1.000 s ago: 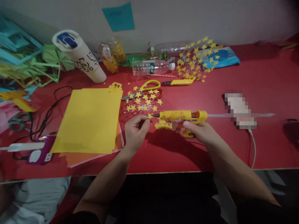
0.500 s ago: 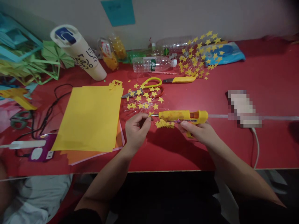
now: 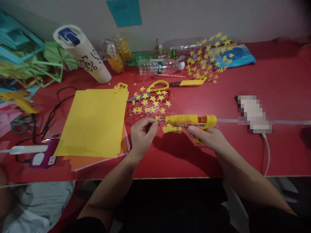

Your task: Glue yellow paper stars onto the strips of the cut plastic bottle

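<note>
Little has moved: left hand (image 3: 143, 134) pinching a star (image 3: 157, 118) by the nozzle (image 3: 162, 119), right hand (image 3: 207, 134) clasping the glue gun (image 3: 182, 120), apparently gluing, next needing steadiness.

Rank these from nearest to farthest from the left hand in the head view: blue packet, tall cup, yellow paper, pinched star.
From the left hand:
1. Pinched star: in its grip.
2. Yellow paper: just to its left.
3. Tall cup: farther back, on the left.
4. Blue packet: back right, farthest.
</note>
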Tool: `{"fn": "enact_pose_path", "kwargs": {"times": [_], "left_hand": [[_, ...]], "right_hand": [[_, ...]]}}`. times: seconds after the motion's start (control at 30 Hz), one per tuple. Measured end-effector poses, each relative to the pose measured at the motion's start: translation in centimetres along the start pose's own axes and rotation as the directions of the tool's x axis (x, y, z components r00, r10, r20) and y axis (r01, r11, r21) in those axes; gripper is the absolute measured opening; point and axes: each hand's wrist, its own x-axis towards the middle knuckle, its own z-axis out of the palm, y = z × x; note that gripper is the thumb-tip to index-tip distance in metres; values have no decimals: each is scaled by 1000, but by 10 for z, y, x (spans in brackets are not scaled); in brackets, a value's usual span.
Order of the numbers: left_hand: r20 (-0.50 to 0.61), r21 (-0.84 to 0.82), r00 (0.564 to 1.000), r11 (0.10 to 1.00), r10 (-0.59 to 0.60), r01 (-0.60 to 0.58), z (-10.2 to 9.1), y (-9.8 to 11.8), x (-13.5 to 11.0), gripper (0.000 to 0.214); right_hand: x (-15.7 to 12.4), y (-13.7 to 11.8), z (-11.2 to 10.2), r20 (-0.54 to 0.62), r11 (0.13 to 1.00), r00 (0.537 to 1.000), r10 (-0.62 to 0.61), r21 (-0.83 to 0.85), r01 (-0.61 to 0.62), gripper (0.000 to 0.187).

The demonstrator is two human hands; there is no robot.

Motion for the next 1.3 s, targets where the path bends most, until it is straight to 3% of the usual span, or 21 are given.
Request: {"fn": "enact_pose_path", "kwargs": {"times": [0.47, 0.67, 0.97, 1.1, 1.23, 1.3], "left_hand": [[-7, 8, 1000, 1000, 24, -24, 0, -1, 0, 15], [-11, 0, 996, 996, 88, -88, 0, -3, 2, 16], [-17, 54, 983, 982, 185, -184, 0, -4, 1, 16], [-11, 211, 927, 907, 375, -365, 0, -5, 2, 16], [31, 318, 803, 756, 595, -572, -1, -7, 2, 14], [36, 295, 797, 755, 603, -585, -1, -8, 2, 13]], "right_hand": [[0, 2, 0, -12, 998, 998, -66, -18, 66, 34], [-1, 3, 0, 0, 999, 999, -34, -23, 34, 34], [0, 3, 1, -15, 994, 994, -108, -20, 108, 33], [1, 4, 1, -9, 982, 982, -187, -27, 187, 34], [1, -3, 1, 6, 979, 979, -205, -19, 205, 30], [0, -6, -1, -16, 980, 980, -200, 1, 200, 26]]}}
